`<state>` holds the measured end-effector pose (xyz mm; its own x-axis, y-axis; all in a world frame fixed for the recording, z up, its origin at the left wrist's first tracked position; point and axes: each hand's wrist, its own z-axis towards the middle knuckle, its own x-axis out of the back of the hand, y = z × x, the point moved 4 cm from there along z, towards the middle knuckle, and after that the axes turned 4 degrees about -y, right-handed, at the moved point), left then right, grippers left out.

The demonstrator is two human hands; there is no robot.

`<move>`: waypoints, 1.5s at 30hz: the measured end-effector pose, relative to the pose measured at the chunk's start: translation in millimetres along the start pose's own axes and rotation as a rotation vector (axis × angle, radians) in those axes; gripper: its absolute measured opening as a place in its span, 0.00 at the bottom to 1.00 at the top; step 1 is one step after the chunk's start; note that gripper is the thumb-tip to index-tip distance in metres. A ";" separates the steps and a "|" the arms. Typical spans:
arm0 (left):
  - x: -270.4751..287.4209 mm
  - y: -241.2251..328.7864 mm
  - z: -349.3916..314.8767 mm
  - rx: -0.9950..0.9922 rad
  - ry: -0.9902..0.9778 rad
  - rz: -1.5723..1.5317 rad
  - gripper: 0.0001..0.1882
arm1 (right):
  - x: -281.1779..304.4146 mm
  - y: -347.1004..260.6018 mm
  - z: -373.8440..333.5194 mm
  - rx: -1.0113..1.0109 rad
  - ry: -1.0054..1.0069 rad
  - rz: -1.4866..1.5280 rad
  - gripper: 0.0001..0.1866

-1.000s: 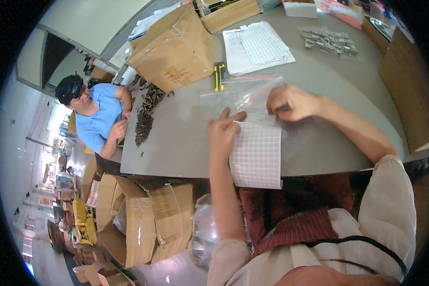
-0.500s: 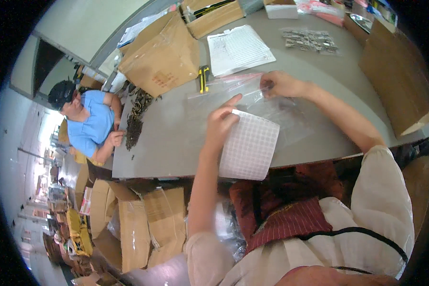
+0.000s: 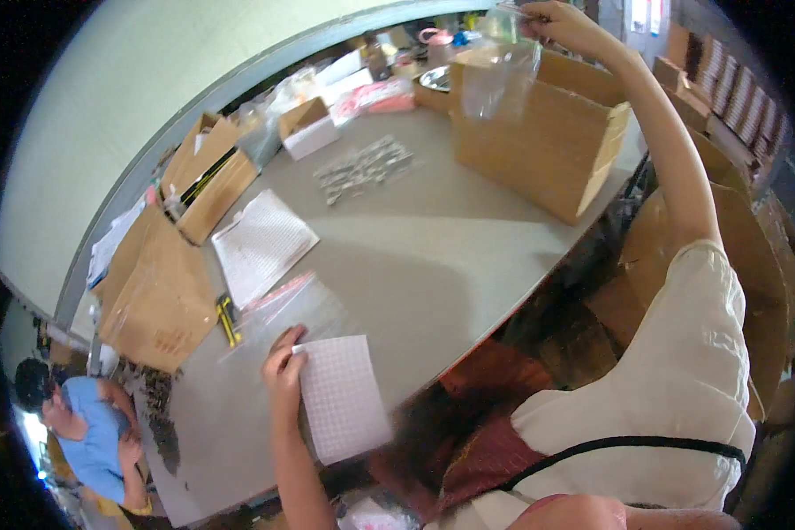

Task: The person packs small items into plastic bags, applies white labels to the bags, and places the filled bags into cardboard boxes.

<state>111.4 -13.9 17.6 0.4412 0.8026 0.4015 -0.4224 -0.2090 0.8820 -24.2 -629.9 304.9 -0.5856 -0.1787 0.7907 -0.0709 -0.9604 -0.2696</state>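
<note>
Your left hand (image 3: 283,369) pinches the sheet (image 3: 344,397) by its upper-left corner at the near edge of the bench (image 3: 415,256), leaving its face uncovered, while your raised right hand (image 3: 539,19) closes its fingertips on a bag (image 3: 503,84), which hangs loosely by the box (image 3: 539,146).

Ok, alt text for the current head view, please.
The wearer's outstretched right hand holds a clear plastic bag by a brown cardboard box on a grey table, while the left hand holds a white rectangular gridded sheet near the table's edge. At lower left, a person in a blue shirt is beside small dark pieces.
</note>
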 end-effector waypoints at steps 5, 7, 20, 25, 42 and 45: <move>-4.0 2.3 0.3 0.125 0.018 -0.077 0.18 | 0.7 65.8 7.1 0.500 -0.292 -0.627 0.10; -9.6 0.5 7.0 0.168 0.014 -0.141 0.18 | -38.3 107.3 16.0 -0.228 -0.641 -0.603 0.12; -4.8 1.8 1.8 0.151 -0.009 0.004 0.19 | 46.9 16.6 8.2 -0.881 -1.206 -0.681 0.17; -2.4 3.6 -5.4 0.164 0.015 -0.005 0.20 | 6.3 13.7 24.8 -1.705 -1.377 -0.189 0.20; -4.2 -10.5 7.3 0.078 0.108 0.013 0.11 | -298.9 -347.5 -152.7 0.978 -0.275 0.331 0.12; 2.3 -20.0 3.9 0.099 0.115 -0.018 0.11 | -337.6 -367.9 -145.6 0.858 -0.190 0.471 0.11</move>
<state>124.0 -10.1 1.9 0.3516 0.8644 0.3594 -0.3326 -0.2435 0.9111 82.0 -185.1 57.2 -0.2599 -0.5405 0.8002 0.7871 -0.5986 -0.1487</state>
